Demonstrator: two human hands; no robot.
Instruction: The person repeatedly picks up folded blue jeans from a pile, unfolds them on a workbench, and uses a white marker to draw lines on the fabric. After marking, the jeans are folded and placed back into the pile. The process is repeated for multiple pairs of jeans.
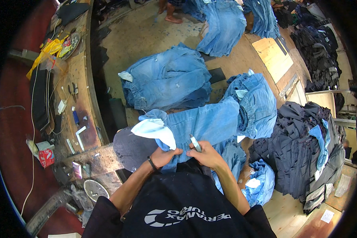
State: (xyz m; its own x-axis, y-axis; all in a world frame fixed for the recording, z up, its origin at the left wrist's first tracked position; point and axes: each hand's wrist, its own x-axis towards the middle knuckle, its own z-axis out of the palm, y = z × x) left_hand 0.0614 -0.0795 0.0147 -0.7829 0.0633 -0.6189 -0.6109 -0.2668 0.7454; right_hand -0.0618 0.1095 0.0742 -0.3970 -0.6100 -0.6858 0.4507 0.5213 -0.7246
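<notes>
A pair of light-blue denim trousers (204, 121) stretches in front of me, over a dark rounded board (133, 148) and toward a denim pile on the right. My left hand (162, 157) pinches the near edge of the denim, just under a turned-out white pocket lining (155, 131). Close beside it, my right hand (207, 154) is closed around a small pale-handled tool with a dark tip (195, 143), its kind not clear. The right fingertips also rest at the denim edge. Fingers partly hide the cloth between the two hands.
Folded denim piles (166, 77) lie ahead, with another denim stack (258, 103) at right. A big heap of dark trousers (293, 146) fills the right side. On the left, a wooden bench (81, 71) bears tools, cables and a yellow bag (51, 49). A person's bare foot (173, 20) shows far ahead.
</notes>
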